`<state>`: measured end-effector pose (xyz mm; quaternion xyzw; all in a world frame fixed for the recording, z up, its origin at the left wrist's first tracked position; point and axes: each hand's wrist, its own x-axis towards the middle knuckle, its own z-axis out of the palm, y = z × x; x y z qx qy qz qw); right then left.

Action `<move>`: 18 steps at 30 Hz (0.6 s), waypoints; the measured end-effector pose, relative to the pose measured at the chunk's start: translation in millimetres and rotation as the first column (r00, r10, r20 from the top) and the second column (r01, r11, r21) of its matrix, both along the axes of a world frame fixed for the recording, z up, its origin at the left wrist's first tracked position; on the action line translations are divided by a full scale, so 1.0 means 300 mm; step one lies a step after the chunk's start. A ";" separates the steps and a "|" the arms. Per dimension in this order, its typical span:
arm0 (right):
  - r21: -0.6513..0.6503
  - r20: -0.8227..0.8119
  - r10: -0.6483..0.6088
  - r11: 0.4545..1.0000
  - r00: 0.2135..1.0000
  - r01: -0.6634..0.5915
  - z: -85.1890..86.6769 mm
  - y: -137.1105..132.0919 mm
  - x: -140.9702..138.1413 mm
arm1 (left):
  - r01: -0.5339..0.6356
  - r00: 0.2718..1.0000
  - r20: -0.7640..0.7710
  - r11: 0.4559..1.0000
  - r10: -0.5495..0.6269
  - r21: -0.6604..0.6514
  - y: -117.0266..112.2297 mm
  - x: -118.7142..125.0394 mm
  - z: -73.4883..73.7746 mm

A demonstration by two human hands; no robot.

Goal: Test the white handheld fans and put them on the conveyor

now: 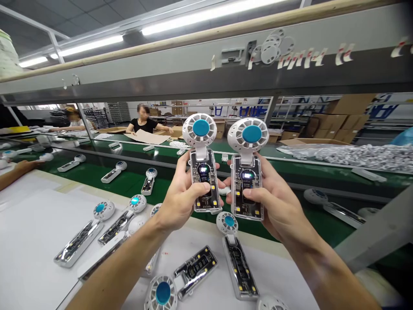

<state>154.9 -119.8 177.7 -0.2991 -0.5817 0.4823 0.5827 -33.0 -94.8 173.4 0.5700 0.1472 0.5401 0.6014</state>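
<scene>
My left hand [180, 196] is wrapped round a handheld fan [204, 172] with a white head, a blue centre disc and a clear body showing its circuit board. A matching handheld fan is in my right hand [277, 191]; this second fan [247, 174] stands upright beside the first, a small gap between them. Each thumb presses on the front of its fan, and a small display glows on both boards. Below my hands, another fan [240, 267] lies on the white work surface, with a further fan [196, 269] turned sideways next to it.
Several more fans [79, 241] lie at the left on the white table [26, 241]. A green conveyor belt [93, 172] carries spaced fans behind it. Overhead runs a grey beam [145, 82]. Co-workers [145, 122] sit across; another person's hand [29, 165] reaches in at left.
</scene>
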 end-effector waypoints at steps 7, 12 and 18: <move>0.009 0.014 -0.018 1.000 1.000 0.018 -0.008 0.010 0.009 | 0.025 0.999 0.024 1.000 -0.025 -0.006 0.011 -0.007 -0.001; 0.001 -0.008 -0.003 1.000 1.000 0.003 -0.023 0.021 0.013 | 0.013 0.999 0.050 0.999 -0.012 -0.034 0.008 -0.005 0.001; -0.017 -0.082 -0.061 0.998 0.995 0.060 -0.026 0.024 -0.005 | -0.105 0.992 0.075 0.994 0.106 -0.009 0.021 0.012 -0.016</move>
